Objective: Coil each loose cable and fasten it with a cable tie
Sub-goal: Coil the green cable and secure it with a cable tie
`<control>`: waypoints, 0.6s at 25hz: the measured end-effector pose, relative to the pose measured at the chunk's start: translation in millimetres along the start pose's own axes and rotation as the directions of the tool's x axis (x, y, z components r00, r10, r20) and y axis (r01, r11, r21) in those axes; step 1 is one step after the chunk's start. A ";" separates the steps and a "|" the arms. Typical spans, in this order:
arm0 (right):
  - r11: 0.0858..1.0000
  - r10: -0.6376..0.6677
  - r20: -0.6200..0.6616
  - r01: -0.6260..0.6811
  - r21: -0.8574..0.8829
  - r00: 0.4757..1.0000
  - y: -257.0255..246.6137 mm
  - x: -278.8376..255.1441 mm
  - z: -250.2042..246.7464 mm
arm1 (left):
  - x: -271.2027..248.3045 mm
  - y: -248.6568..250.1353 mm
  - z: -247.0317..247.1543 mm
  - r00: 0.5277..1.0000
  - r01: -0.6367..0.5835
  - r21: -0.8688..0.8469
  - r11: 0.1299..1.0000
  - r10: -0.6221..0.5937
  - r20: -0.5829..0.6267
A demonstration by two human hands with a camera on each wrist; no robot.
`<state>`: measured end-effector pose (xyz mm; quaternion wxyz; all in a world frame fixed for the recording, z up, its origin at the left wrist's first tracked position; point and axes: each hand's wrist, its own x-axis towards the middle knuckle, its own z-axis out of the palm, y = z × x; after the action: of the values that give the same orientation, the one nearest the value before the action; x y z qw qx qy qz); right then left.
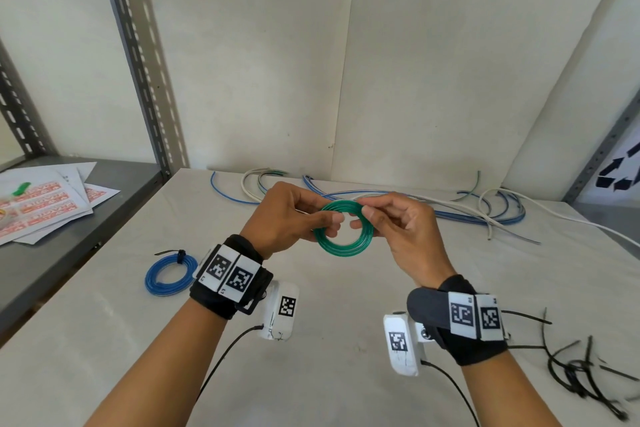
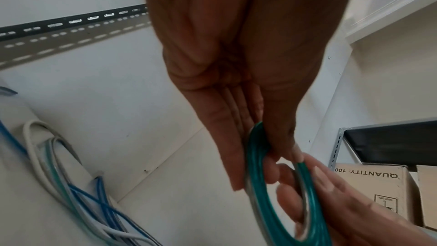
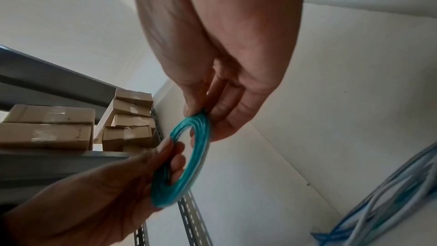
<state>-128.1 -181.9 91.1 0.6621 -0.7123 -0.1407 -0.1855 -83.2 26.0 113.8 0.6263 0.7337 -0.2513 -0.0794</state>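
Note:
A green cable coil (image 1: 343,246) is held above the white table (image 1: 329,340) between both hands. My left hand (image 1: 332,222) pinches its left side, thumb over the ring and fingers behind. My right hand (image 1: 363,217) pinches its upper right side. In the left wrist view the green coil (image 2: 260,190) runs between thumb and fingers; in the right wrist view the green coil (image 3: 198,149) shows edge-on. A blue coil (image 1: 169,276) with a black tie (image 1: 180,256) on it lies at the left. Loose blue, white and green cables (image 1: 485,210) lie along the back. Black cable ties (image 1: 581,371) lie at the right.
A grey shelf (image 1: 69,253) at the left holds printed paper sheets (image 1: 45,204). Slotted metal uprights (image 1: 138,55) stand behind it. Cardboard boxes (image 3: 52,126) sit on neighbouring shelving. White walls close the back and right.

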 end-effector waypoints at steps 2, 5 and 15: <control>0.999 -0.016 -0.074 0.018 0.026 0.997 5.2 -3.6 8.4 | 0.9 -0.9 1.7 1.000 0.000 -0.016 1.000 -0.001 -0.027; 0.998 -0.033 -0.190 0.042 0.045 0.981 11.9 -8.9 16.9 | 1.6 -2.1 3.2 0.998 0.013 -0.068 0.998 -0.016 -0.052; 0.992 -0.063 -0.311 0.095 0.088 0.948 8.2 -5.3 18.9 | 3.5 -3.6 9.1 0.993 0.034 -0.202 0.979 -0.056 -0.101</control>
<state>-127.7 -163.5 80.3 0.7033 -0.6339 -0.0734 -0.3131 -83.2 16.6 109.2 0.7072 0.6759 -0.1918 -0.0793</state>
